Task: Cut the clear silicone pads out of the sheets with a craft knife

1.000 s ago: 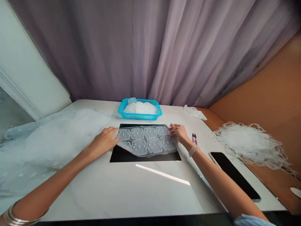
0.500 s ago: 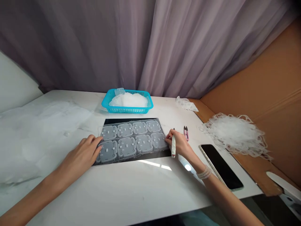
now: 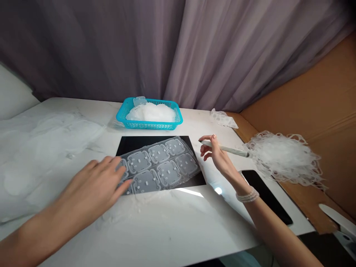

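A transparent moulded plastic sheet (image 3: pixel 164 167) with several rounded cells lies tilted across a black mat (image 3: pixel 133 146). The fingers of my left hand (image 3: pixel 102 180) rest spread on the sheet's lower left end, covering part of it. My right hand (image 3: pixel 217 152) is raised just right of the mat, apart from the sheet. Its fingers hold a slim white marker pen (image 3: pixel 225 149), with the pointed end towards the sheet.
A blue plastic basket (image 3: pixel 147 126) of white plastic scraps stands behind the mat. A netted plastic offcut pile (image 3: pixel 282 159) lies at right, above a black phone (image 3: pixel 264 189). More transparent plastic (image 3: pixel 50 129) covers the marble table's left side.
My left hand has slid the sheet, turning it at an angle on the mat. My right hand has lifted off the sheet, and the pen now lies more level.
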Demonstrator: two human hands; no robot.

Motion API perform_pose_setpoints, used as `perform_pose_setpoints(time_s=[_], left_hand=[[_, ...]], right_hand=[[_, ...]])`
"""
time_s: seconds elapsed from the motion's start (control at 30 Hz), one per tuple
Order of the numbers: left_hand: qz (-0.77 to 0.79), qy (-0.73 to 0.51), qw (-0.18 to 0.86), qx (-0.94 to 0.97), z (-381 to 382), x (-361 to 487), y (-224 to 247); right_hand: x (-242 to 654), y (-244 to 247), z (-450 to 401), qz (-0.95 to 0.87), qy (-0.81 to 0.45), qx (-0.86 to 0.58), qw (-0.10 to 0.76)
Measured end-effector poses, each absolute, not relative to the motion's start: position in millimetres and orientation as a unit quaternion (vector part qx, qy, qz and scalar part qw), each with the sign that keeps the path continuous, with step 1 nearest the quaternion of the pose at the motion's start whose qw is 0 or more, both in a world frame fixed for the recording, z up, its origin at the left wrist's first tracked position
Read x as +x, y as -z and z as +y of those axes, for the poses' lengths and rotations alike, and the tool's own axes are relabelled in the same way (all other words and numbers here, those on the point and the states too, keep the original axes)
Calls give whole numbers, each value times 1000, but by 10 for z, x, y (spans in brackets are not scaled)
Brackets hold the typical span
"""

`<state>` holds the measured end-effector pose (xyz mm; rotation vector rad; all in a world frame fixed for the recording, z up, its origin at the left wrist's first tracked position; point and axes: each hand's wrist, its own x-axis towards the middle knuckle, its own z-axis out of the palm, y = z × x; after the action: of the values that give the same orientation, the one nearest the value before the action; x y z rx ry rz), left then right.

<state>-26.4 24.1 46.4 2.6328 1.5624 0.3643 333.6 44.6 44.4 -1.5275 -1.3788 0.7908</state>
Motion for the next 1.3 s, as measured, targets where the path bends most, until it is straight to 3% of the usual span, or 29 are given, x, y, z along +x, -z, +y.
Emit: perform_pose_setpoints(time_s=[0.23, 0.43, 0.8, 1.3], left_hand=[[297, -84, 67, 949, 877, 593, -241], [288, -107, 62, 950, 1023, 566, 31], [277, -94, 11, 956, 988, 585, -72], [277, -111, 16, 954, 989, 555, -51]], right_hand=[[2826, -330, 732, -574, -387, -557, 458], [2619, -135, 780, -623, -336, -577, 407], [2476, -81, 806, -688, -213, -599, 350], [2389, -296, 612, -698, -165, -642, 271]])
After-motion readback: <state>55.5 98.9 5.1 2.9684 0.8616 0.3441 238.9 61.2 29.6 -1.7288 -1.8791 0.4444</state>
